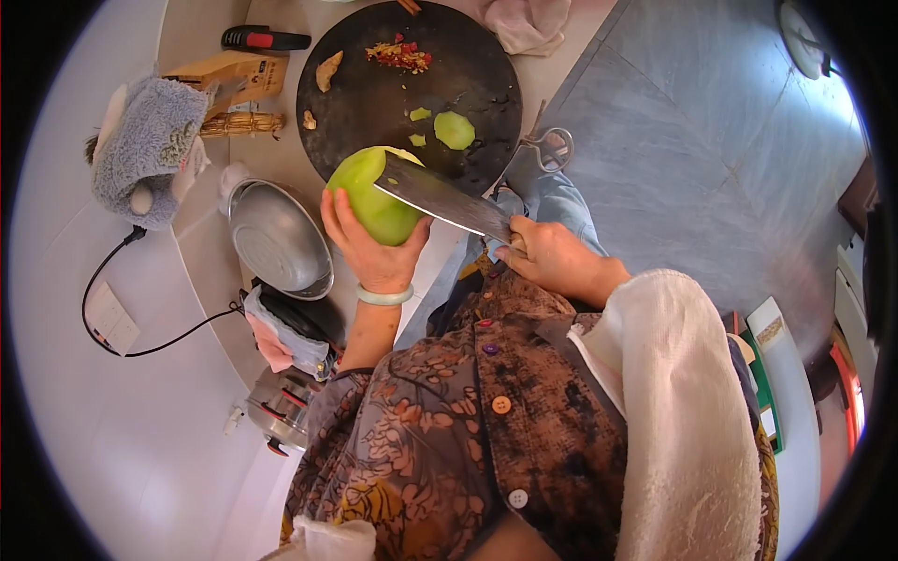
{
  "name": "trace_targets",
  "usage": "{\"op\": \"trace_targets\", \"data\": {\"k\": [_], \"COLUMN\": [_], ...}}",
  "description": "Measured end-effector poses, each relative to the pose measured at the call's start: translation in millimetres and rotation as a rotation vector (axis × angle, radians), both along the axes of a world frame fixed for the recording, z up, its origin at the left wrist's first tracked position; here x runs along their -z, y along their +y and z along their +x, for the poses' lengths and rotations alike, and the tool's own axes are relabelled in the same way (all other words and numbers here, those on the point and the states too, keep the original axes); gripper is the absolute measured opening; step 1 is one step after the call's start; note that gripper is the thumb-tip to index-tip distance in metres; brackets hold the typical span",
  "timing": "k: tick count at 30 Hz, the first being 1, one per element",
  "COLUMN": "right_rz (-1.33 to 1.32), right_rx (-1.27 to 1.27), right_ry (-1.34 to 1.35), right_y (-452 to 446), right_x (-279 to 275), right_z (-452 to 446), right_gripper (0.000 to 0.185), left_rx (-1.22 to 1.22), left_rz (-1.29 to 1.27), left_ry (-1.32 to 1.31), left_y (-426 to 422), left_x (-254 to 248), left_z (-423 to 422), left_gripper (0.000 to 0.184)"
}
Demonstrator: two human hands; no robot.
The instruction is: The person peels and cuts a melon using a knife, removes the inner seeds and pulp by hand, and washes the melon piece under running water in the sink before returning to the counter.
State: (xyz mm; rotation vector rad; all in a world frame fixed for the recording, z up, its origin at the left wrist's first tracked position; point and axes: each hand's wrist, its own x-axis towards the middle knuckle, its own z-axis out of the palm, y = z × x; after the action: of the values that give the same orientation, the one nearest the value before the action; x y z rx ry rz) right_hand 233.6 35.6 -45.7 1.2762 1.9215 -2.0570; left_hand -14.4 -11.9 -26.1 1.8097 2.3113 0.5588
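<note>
My left hand (376, 248) is wrapped round a large light-green vegetable (369, 192), perhaps a gourd or a big stem; its exact kind I cannot tell. It is held up at the near edge of a round dark cutting board (374, 103). In my right hand (552, 257) is the handle of a cleaver (435, 192), its broad blade lying against the vegetable's upper right side. Cut green pieces (455, 131) rest on the board. Farther back on it are chopped red and yellow bits (402, 56) and a piece of what looks like ginger (327, 71).
Left of the board stands a metal bowl (281, 238), with grey fluffy cloth (150, 145) beyond it. A black and red tool (266, 38) lies at the back left. Scissors (550, 150) sit by the board's right edge. A lidded pot (281, 409) stands lower left, near a black cord (168, 350).
</note>
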Motion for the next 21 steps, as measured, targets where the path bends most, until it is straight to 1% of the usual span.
{"op": "trace_targets", "data": {"k": [2,5,14,21], "right_rz": [-0.02,0.008,-0.092,-0.052], "right_rx": [-0.011,0.076,-0.015,-0.001], "right_ry": [-0.016,0.061,-0.044,0.0], "right_y": [1.5,-0.3,28.2,26.3], "right_x": [-2.2,-1.9,-12.1,-24.3], "right_z": [-2.0,0.5,-9.5,-8.3], "right_gripper": [0.035,0.035,0.034,0.034], "left_rx": [0.002,0.0,0.04,0.045], "left_rz": [-0.003,-0.009,0.024,0.022], "left_ry": [0.001,-0.008,-0.014,-0.021], "left_y": [0.6,0.2,-2.5,-3.2], "left_x": [-0.4,-1.5,2.6,4.4], "left_z": [-0.5,0.0,-4.7,-7.7], "left_gripper": [0.108,0.108,0.11,0.112]}}
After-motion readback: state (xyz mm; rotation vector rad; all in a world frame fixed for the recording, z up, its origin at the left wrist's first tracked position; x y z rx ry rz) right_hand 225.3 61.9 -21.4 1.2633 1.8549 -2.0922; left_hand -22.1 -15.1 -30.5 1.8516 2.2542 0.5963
